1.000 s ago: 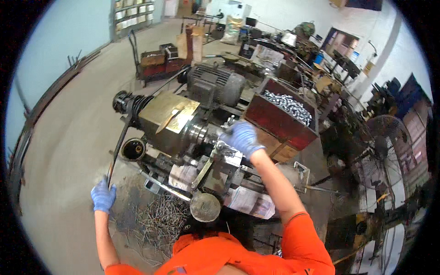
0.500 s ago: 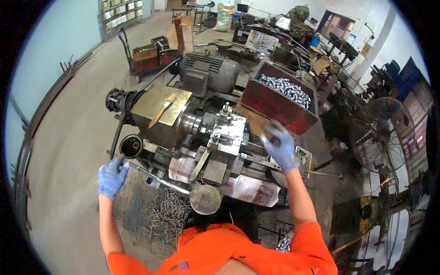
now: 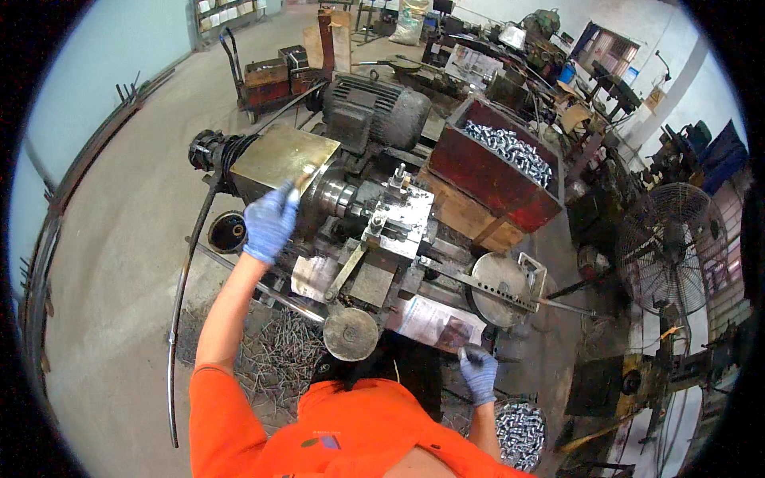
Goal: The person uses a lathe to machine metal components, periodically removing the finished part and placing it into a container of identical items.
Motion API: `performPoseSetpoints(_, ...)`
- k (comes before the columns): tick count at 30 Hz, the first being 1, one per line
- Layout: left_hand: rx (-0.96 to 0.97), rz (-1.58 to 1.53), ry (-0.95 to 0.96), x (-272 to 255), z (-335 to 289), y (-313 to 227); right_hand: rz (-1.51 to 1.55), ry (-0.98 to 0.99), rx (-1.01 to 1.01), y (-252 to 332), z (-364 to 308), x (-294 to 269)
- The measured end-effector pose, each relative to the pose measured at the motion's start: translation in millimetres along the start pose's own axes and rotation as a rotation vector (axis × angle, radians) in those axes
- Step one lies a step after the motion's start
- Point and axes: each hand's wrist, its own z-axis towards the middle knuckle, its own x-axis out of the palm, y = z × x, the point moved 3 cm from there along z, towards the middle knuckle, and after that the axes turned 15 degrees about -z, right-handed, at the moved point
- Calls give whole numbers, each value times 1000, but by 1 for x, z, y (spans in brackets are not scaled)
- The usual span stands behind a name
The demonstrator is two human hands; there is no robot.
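My left hand, in a blue knit glove, is closed round a small brush. Its tip lies over the edge of the brassy plate on top of the lathe's headstock, beside the chuck. Most of the handle is hidden in my fingers. My right hand, gloved too, is low at the right with its fingers curled. It is just in front of the printed sheet; whatever it may hold is too small to make out. The metal tool block sits right of the chuck.
A dark red bin of shiny metal parts stands behind the lathe. More parts fill a round container at the lower right. Below the machine lie metal shavings. A long rod slants down at the left. A large fan stands right.
My left hand has moved up and right, and the brush that lay on the plate is now in it. The right hand has dropped from beside the tool block toward my body.
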Motion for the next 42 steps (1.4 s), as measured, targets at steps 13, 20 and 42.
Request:
performPoseSetpoints(13,-19,-49,305,74,-39,-29,-8,44,-77,35,-7,6)
performPoseSetpoints(20,3,-39,239,22,-36,-41,-44,111,13,23,-26,9)
performPoseSetpoints(42,-284,-199,251,-38,27,60,-565,-288,1138,-227,-190,-198)
